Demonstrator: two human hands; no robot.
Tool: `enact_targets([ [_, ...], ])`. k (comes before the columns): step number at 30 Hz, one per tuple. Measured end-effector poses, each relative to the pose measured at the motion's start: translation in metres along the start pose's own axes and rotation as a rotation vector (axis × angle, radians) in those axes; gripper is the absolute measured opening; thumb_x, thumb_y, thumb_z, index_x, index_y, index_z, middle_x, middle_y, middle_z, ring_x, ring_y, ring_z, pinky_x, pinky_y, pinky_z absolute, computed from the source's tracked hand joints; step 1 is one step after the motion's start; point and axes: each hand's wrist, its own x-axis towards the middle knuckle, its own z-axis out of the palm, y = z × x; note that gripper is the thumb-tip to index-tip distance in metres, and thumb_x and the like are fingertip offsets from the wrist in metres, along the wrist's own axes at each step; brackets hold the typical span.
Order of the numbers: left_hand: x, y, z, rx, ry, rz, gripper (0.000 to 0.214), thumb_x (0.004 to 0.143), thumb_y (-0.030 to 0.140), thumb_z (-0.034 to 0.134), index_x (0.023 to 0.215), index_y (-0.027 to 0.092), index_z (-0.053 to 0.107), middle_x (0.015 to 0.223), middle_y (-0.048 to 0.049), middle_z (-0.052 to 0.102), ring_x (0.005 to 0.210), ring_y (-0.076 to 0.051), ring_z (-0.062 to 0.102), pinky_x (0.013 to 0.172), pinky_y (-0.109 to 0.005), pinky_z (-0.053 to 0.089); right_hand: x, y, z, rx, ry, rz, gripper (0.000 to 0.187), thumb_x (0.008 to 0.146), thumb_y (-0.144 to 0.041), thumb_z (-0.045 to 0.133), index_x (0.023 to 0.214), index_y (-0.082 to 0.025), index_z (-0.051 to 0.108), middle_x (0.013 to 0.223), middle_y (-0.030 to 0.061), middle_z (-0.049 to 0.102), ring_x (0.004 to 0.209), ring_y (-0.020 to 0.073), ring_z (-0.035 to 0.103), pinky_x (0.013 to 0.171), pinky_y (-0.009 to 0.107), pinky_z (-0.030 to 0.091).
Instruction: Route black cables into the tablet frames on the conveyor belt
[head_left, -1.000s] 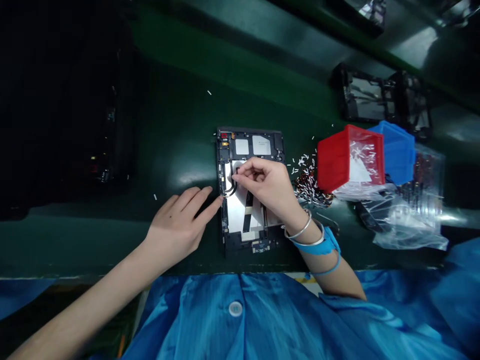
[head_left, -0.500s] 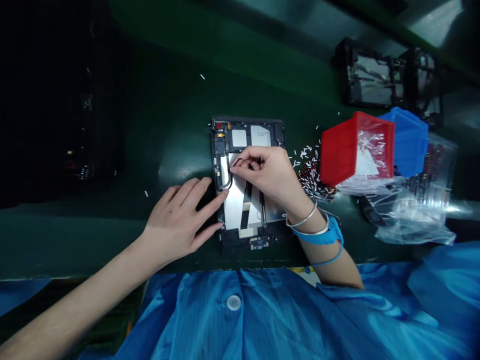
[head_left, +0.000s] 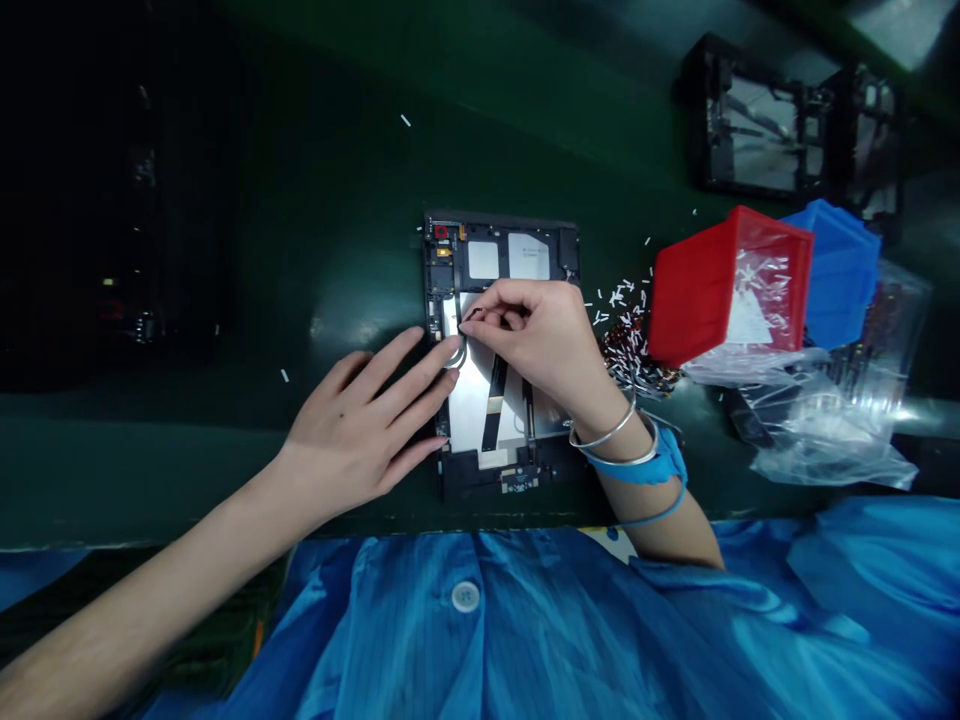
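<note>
An opened tablet (head_left: 501, 262) lies face down on the dark green bench, its circuit boards and silver battery plate showing. My left hand (head_left: 360, 425) rests flat beside it, fingers stretched out, the fingertips pressing on the tablet's left edge near a thin black cable (head_left: 459, 352). My right hand (head_left: 536, 340) hovers over the tablet's middle with thumb and forefinger pinched on the upper end of that cable. A blue wrist strap and two silver bangles sit on my right wrist.
A red bin (head_left: 712, 285) and a blue bin (head_left: 840, 270) stand at the right over clear plastic bags (head_left: 817, 425). Small white and dark parts (head_left: 626, 345) lie scattered between bins and tablet. Black frames (head_left: 787, 125) sit at the far right.
My left hand has slid right, its fingertips now onto the tablet's left edge by the cable. My right hand keeps its pinch, shifted slightly along the cable.
</note>
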Motion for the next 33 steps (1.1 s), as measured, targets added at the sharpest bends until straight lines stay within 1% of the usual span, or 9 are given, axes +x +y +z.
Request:
enact_targets([
  [5, 0.006, -0.001, -0.002, 0.033, -0.039, 0.089, 0.042, 0.096, 0.035, 0.041, 0.131, 0.014, 0.053, 0.144, -0.0124, 0.047, 0.134, -0.033, 0.042, 0.1, -0.049, 0.041, 0.0, -0.001, 0.001, -0.075, 0.019, -0.032, 0.005, 0.074, -0.012, 0.07, 0.077, -0.016, 0.069, 0.061, -0.0036, 0.058, 0.058, 0.009, 0.048, 0.057, 0.026, 0.034],
  [9, 0.012, -0.002, -0.004, 0.066, -0.077, 0.107, 0.046, 0.097, 0.04, 0.036, 0.127, 0.012, 0.058, 0.14, -0.0126, 0.051, 0.13, -0.031, 0.047, 0.102, -0.047, 0.04, -0.013, -0.003, -0.012, -0.176, 0.271, -0.132, 0.018, 0.082, -0.016, 0.063, 0.098, -0.021, 0.068, 0.063, -0.0037, 0.055, 0.062, 0.0119, 0.051, 0.06, 0.027, 0.039],
  [12, 0.018, -0.004, -0.004, 0.091, -0.059, 0.099, 0.048, 0.098, 0.039, 0.034, 0.128, 0.009, 0.057, 0.139, -0.0131, 0.052, 0.129, -0.031, 0.048, 0.103, -0.047, 0.04, -0.034, 0.0, -0.03, -0.204, 0.381, -0.163, 0.013, 0.086, -0.02, 0.059, 0.096, -0.022, 0.069, 0.063, -0.0026, 0.056, 0.059, 0.0115, 0.049, 0.058, 0.028, 0.04],
  [16, 0.032, -0.009, -0.004, 0.064, -0.023, 0.016, 0.042, 0.097, 0.033, 0.037, 0.127, 0.009, 0.056, 0.14, -0.0131, 0.052, 0.13, -0.032, 0.047, 0.103, -0.05, 0.039, -0.072, 0.012, -0.048, -0.261, 0.378, -0.098, 0.011, 0.086, -0.023, 0.06, 0.089, -0.022, 0.07, 0.064, -0.002, 0.06, 0.056, 0.0105, 0.048, 0.055, 0.026, 0.04],
  [19, 0.038, -0.009, -0.007, -0.037, -0.006, -0.1, 0.039, 0.096, 0.029, 0.041, 0.129, 0.012, 0.054, 0.139, -0.0113, 0.053, 0.131, -0.032, 0.046, 0.105, -0.05, 0.039, -0.097, 0.024, -0.049, -0.413, 0.36, -0.018, 0.015, 0.087, -0.028, 0.058, 0.093, -0.02, 0.07, 0.064, -0.001, 0.062, 0.055, 0.0114, 0.05, 0.053, 0.024, 0.038],
  [24, 0.015, 0.014, -0.008, -0.206, 0.265, -0.307, 0.049, 0.091, 0.026, 0.05, 0.139, 0.023, 0.043, 0.14, -0.0093, 0.051, 0.129, -0.028, 0.047, 0.107, -0.047, 0.04, -0.119, 0.038, -0.031, -0.666, 0.269, 0.099, 0.038, 0.089, -0.045, 0.054, 0.107, -0.015, 0.069, 0.059, 0.0023, 0.061, 0.056, 0.0165, 0.055, 0.05, 0.026, 0.031],
  [28, -0.014, 0.044, 0.0, -0.185, 0.223, -0.495, 0.055, 0.088, 0.03, 0.057, 0.141, 0.033, 0.042, 0.151, -0.0073, 0.038, 0.135, -0.036, 0.038, 0.109, -0.06, 0.034, -0.122, 0.036, -0.02, -0.448, 0.179, 0.173, 0.044, 0.087, -0.046, 0.058, 0.114, -0.012, 0.065, 0.061, 0.002, 0.063, 0.057, 0.0161, 0.056, 0.054, 0.026, 0.036],
  [31, -0.024, 0.058, -0.003, -0.422, 0.161, -0.658, 0.057, 0.086, 0.032, 0.06, 0.139, 0.043, 0.043, 0.151, 0.0022, 0.039, 0.138, -0.034, 0.036, 0.111, -0.06, 0.035, -0.119, 0.034, -0.019, -0.168, 0.132, 0.191, 0.039, 0.089, -0.04, 0.055, 0.117, -0.013, 0.063, 0.064, 0.0004, 0.065, 0.056, 0.0137, 0.055, 0.057, 0.026, 0.04],
  [33, -0.025, 0.059, -0.009, -0.672, 0.201, -0.841, 0.057, 0.084, 0.034, 0.062, 0.137, 0.045, 0.045, 0.143, 0.0046, 0.049, 0.129, -0.033, 0.049, 0.104, -0.054, 0.047, -0.117, 0.034, -0.024, 0.062, 0.075, 0.185, 0.038, 0.092, -0.035, 0.051, 0.122, -0.014, 0.06, 0.065, -0.0012, 0.066, 0.055, 0.0115, 0.054, 0.057, 0.025, 0.041],
])
